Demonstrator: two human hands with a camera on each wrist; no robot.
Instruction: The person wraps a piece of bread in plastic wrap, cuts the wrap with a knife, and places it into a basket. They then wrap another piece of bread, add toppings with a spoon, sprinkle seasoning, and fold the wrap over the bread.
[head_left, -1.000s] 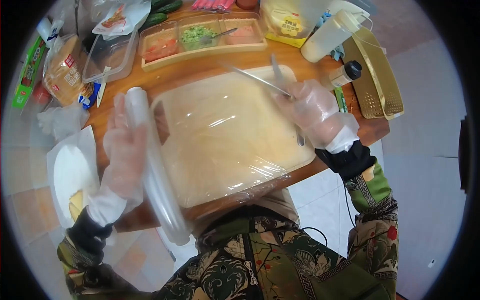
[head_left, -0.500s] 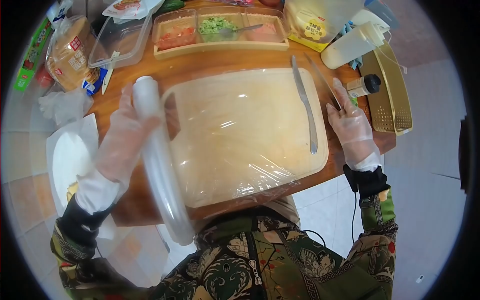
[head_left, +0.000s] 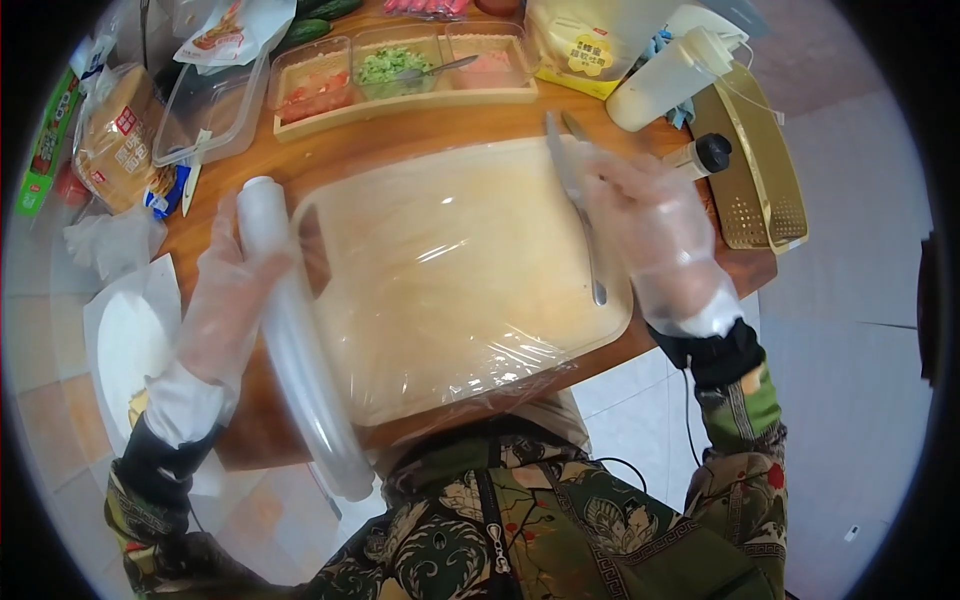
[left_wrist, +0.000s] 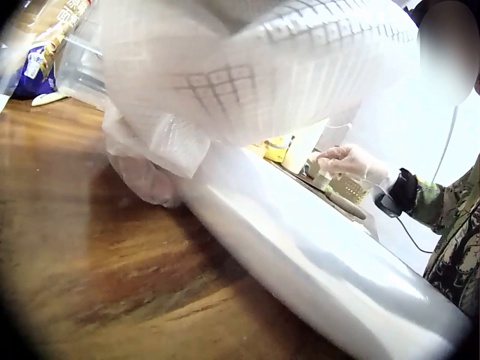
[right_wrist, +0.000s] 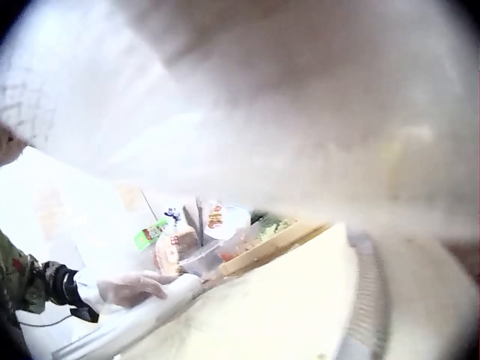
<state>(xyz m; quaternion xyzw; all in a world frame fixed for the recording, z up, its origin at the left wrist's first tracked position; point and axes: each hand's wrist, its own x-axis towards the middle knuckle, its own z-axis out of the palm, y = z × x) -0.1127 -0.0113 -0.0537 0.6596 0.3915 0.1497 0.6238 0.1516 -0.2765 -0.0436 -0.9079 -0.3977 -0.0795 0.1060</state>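
My gloved left hand (head_left: 230,290) holds a roll of cling film (head_left: 290,340) at the cutting board's left edge, thumb across the top and fingers along its left side. Clear film stretches from the roll over the pale cutting board (head_left: 460,270). Over the board's right edge is my gloved right hand (head_left: 665,230), blurred, with loosely bent fingers and nothing visibly held. Beside those fingers a table knife (head_left: 580,205) lies on the film. A second knife (head_left: 574,126) shows only its tip, the rest hidden under the right hand. In the left wrist view, the roll (left_wrist: 300,240) slants across the wooden table.
Behind the board stands a wooden tray (head_left: 400,109) with tubs of chopped food. A squeeze bottle (head_left: 665,85), a black-capped shaker (head_left: 700,155) and a gold basket (head_left: 750,180) stand right. Bagged bread (head_left: 120,140) and a clear tub (head_left: 210,110) are left.
My right hand first moved right with the second knife, setting it beside the board, then came back left over the board's edge. The left hand stays at the roll, its thumb now across it.
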